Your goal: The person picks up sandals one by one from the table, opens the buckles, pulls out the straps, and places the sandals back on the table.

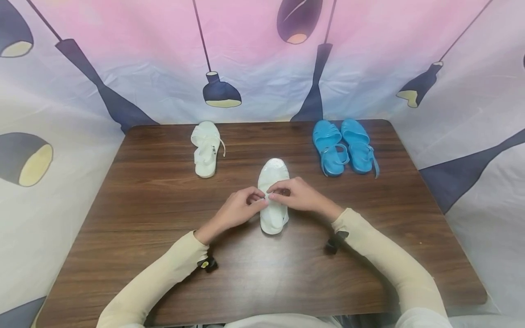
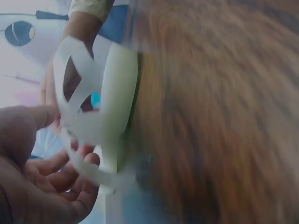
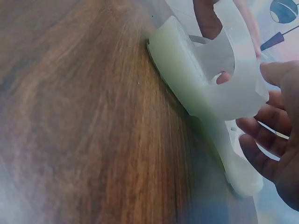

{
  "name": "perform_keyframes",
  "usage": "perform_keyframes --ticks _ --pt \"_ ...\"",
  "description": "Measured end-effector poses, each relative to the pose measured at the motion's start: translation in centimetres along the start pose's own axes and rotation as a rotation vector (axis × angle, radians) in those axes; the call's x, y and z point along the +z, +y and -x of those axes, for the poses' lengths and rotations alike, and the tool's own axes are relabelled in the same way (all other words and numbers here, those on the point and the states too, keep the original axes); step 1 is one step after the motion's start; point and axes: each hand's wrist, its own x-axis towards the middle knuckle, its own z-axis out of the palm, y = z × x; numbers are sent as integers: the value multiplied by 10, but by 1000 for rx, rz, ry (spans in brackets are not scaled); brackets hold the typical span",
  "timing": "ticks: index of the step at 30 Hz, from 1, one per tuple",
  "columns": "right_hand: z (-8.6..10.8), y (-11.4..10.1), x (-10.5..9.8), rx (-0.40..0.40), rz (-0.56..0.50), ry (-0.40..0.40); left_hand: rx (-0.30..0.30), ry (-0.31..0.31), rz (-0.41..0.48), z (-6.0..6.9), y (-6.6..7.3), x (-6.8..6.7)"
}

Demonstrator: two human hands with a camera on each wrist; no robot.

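Observation:
A white sandal [image 1: 274, 223] lies flat on the table between both hands, toe away from me. From its left side my left hand [image 1: 235, 210] pinches the strap at mid-shoe. My right hand [image 1: 302, 195] reaches in from the right, thumb and fingertips on the strap, close to the left fingertips. In the left wrist view the sandal [image 2: 120, 88] is blurred, its strap between the left hand's [image 2: 51, 172] thumb and fingers. The right wrist view shows the right hand [image 3: 280, 135] with thumb and fingers around the white strap [image 3: 240, 100]. The buckle is too small to make out.
Another white sandal [image 1: 206, 157] lies at the back left of the brown wooden table [image 1: 143, 205]. Two blue sandals, one [image 1: 331, 159] beside the other [image 1: 361, 155], stand at the back right. A printed cloth [image 1: 262, 68] hangs behind the table.

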Motion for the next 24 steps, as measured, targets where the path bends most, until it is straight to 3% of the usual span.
perform_keyframes --ticks 6,14,18,24 --pt "1 -2 1 -38 9 4 -9 72 14 -2 2 14" --pt "4 -7 1 -39 26 -10 73 169 -77 3 0 19" --pt "6 -10 1 -47 32 1 96 185 -99 5 1 17" --pt "7 -7 3 -45 31 28 93 187 -61 6 0 15"
